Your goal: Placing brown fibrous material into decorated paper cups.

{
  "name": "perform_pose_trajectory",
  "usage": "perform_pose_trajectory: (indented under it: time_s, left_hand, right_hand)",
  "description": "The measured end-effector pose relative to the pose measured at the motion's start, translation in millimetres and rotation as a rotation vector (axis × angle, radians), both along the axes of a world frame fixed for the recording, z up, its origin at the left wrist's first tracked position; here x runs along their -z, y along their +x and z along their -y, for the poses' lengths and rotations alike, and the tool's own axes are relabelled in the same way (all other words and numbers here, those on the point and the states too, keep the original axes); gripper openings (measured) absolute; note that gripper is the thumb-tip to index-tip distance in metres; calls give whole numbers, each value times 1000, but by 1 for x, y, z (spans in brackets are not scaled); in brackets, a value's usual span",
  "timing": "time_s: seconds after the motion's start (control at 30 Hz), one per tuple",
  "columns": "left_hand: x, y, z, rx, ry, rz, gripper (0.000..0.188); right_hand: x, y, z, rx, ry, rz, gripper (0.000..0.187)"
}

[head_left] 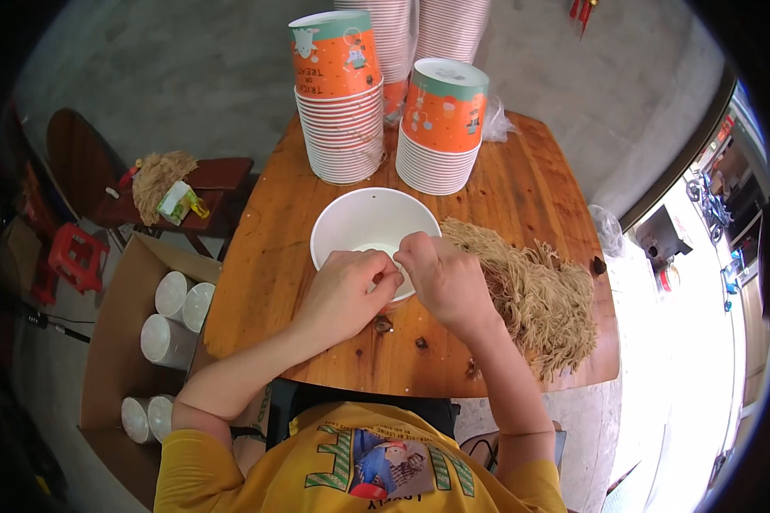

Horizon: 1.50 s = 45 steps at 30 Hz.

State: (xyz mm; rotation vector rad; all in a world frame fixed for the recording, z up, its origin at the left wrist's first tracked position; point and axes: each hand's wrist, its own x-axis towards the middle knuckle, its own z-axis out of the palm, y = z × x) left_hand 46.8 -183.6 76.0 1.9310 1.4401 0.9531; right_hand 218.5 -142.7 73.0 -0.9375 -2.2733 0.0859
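Curling hands (pixel 346 286) over smooth round tub (pixel 370 215); shaggy cords (pixel 546 308) beside.

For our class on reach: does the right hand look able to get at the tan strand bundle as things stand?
Probably yes: the tan strand bundle lies close beside the right hand, with nothing visible between them, though that hand is over the white tub.

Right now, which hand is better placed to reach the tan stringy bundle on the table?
Probably the right hand: it looks nearer the tan bundle, while the left hand is farther left, by the white tub.
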Motion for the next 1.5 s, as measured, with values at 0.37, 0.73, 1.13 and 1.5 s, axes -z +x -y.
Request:
perform_pose_trajectory:
  time_s: [0.37, 0.73, 1.13, 1.5]
  left_hand:
    - [2, -27, 1, 245, 167, -213, 10]
    - [24, -34, 3, 142, 299, -151, 7]
    - [12, -108, -56, 244, 73, -101, 17]
    - [15, -108, -63, 229, 127, -69, 22]
  right_hand:
    - [0, 12, -30, -23, 166, 12, 21]
    - [-3, 11, -26, -90, 21, -30, 14]
    - [-1, 71, -48, -667, -1351, -1498, 17]
    - [43, 103, -33, -502, -1056, -1551, 18]
